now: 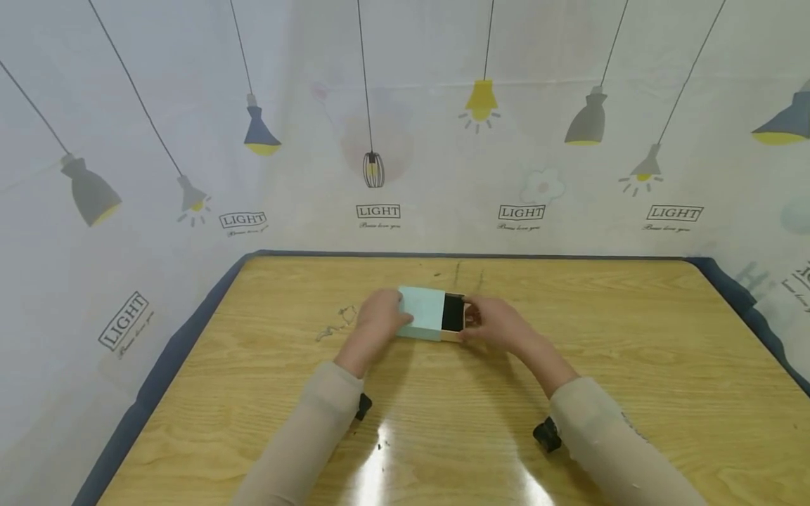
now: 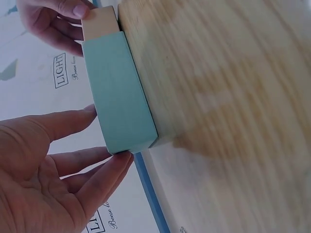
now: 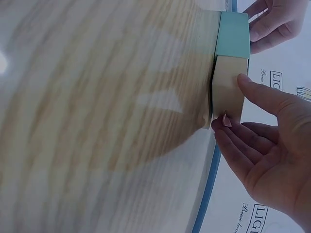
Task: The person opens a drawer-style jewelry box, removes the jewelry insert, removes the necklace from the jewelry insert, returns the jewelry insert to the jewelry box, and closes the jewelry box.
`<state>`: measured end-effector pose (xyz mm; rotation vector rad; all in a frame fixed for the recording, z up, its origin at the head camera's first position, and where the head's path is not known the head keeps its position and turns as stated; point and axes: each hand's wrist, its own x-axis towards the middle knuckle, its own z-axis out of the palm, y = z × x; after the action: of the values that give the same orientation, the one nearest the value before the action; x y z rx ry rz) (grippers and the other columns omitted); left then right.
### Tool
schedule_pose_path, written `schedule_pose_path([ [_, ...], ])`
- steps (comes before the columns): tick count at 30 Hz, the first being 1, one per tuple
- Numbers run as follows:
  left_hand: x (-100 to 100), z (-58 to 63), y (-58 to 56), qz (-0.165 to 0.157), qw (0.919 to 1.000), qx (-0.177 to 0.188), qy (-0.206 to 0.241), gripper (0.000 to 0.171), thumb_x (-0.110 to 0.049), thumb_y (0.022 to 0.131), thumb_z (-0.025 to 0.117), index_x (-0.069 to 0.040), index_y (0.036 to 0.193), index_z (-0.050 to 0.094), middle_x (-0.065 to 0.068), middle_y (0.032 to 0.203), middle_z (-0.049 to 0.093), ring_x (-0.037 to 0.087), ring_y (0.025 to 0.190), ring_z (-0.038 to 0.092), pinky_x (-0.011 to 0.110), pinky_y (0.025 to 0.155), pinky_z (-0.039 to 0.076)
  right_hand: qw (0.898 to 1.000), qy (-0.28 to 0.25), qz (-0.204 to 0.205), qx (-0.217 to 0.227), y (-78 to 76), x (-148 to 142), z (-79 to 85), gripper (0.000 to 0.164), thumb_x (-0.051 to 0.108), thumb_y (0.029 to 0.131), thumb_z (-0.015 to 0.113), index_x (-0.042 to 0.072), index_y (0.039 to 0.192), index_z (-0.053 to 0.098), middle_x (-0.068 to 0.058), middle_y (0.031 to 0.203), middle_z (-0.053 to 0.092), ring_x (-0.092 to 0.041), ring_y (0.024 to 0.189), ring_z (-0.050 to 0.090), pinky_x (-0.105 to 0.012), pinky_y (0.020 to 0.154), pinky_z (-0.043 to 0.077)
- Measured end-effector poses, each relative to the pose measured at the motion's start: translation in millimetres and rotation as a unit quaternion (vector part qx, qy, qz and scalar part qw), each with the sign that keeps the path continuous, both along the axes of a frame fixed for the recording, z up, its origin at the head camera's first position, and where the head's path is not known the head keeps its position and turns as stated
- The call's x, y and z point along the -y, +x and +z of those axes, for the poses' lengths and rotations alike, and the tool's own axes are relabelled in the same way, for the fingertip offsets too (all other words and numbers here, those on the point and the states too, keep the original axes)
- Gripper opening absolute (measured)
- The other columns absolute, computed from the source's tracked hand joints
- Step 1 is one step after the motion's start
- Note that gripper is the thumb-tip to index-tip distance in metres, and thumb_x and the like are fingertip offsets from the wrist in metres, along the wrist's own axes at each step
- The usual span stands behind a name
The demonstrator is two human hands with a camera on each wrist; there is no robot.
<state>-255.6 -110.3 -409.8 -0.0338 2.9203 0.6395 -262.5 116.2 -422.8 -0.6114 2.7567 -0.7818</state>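
A mint-green box sleeve (image 1: 422,309) lies on the wooden table, with a tan drawer (image 3: 228,87) sticking partway out of its right end. The drawer's black inside (image 1: 453,313) shows from above. My left hand (image 1: 380,314) grips the sleeve's left end, thumb on top and fingertips against the end face. At the other end, my right hand (image 1: 496,323) holds the drawer, its thumb on the upper edge and its fingers at the end face. A small ribbon-like tab (image 3: 226,120) shows by the right fingertips in the right wrist view.
The wooden table (image 1: 633,337) has a dark blue border (image 1: 183,337) along its edges. Behind it hangs a pale wall covering (image 1: 430,140) printed with lamps and lettering. Dark scribbled marks (image 1: 338,323) lie left of the box. A black wrist camera (image 1: 547,435) sits under the right sleeve.
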Motion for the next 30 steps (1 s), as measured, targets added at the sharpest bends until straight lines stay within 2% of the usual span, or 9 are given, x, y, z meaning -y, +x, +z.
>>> schedule_pose_path([
  [6, -8.7, -2.6, 0.0, -0.005, 0.9999, -0.006, 0.008, 0.045, -0.024, 0.090, 0.075, 0.000, 0.127, 0.063, 0.014, 0.120, 0.068, 0.026, 0.103, 0.064, 0.039, 0.092, 0.056, 1.000, -0.014, -0.007, -0.002, -0.9, 3.4, -0.3, 0.075, 0.026, 0.086, 0.079, -0.005, 0.144, 0.045, -0.021, 0.127, 0.066, -0.035, 0.118, 0.063, -0.049, 0.103, 0.051],
  [8, -12.1, -3.3, -0.7, -0.007, 0.9999, -0.007, 0.006, 0.048, -0.025, 0.089, 0.075, -0.001, 0.129, 0.062, 0.015, 0.126, 0.067, 0.026, 0.109, 0.064, 0.039, 0.096, 0.055, 1.000, -0.023, -0.009, 0.003, -1.4, 3.0, -1.3, 0.075, 0.026, 0.086, 0.080, -0.005, 0.145, 0.044, -0.021, 0.126, 0.066, -0.035, 0.117, 0.063, -0.049, 0.102, 0.051],
  [13, -20.0, -5.0, -1.5, -0.015, 0.9998, -0.010, 0.000, 0.048, -0.028, 0.089, 0.075, -0.002, 0.128, 0.063, 0.014, 0.126, 0.067, 0.026, 0.109, 0.066, 0.039, 0.096, 0.056, 0.999, -0.049, -0.006, 0.016, -2.1, -0.1, -5.0, 0.078, 0.024, 0.086, 0.080, -0.005, 0.147, 0.041, -0.023, 0.130, 0.064, -0.037, 0.120, 0.063, -0.048, 0.103, 0.051],
  [19, -29.7, -3.7, -1.4, -0.029, 0.9994, -0.019, -0.009, 0.045, -0.027, 0.089, 0.076, 0.001, 0.122, 0.066, 0.014, 0.117, 0.070, 0.025, 0.102, 0.066, 0.038, 0.092, 0.057, 0.995, -0.090, 0.007, 0.032, -2.6, -4.4, -9.1, 0.083, 0.016, 0.086, 0.079, -0.010, 0.150, 0.032, -0.027, 0.132, 0.061, -0.039, 0.121, 0.062, -0.047, 0.103, 0.052],
  [23, -33.5, -4.0, -2.9, -0.032, 0.9990, -0.021, -0.022, 0.042, -0.029, 0.090, 0.075, 0.001, 0.117, 0.067, 0.013, 0.110, 0.071, 0.023, 0.095, 0.066, 0.036, 0.087, 0.058, 0.993, -0.106, -0.004, 0.055, -3.7, -8.2, -10.8, 0.089, 0.017, 0.087, 0.078, -0.007, 0.154, 0.023, -0.028, 0.136, 0.057, -0.039, 0.122, 0.061, -0.047, 0.104, 0.051],
  [27, -33.8, -4.4, -3.6, -0.021, 0.9996, -0.016, -0.004, 0.043, -0.028, 0.092, 0.072, 0.000, 0.124, 0.065, 0.013, 0.121, 0.069, 0.025, 0.106, 0.067, 0.038, 0.092, 0.057, 0.991, -0.109, 0.008, 0.072, -5.5, -14.6, -9.6, 0.092, 0.023, 0.089, 0.076, -0.005, 0.156, 0.019, -0.027, 0.141, 0.054, -0.040, 0.126, 0.058, -0.050, 0.106, 0.049],
  [30, -32.1, -2.2, -5.0, -0.012, 0.9996, -0.018, 0.016, 0.041, -0.022, 0.096, 0.067, -0.005, 0.133, 0.060, 0.013, 0.134, 0.063, 0.026, 0.117, 0.063, 0.039, 0.098, 0.055, 0.992, -0.104, 0.024, 0.065, -9.3, -22.1, -5.4, 0.086, 0.027, 0.093, 0.072, -0.004, 0.155, 0.021, -0.027, 0.143, 0.053, -0.042, 0.130, 0.054, -0.052, 0.109, 0.046],
])
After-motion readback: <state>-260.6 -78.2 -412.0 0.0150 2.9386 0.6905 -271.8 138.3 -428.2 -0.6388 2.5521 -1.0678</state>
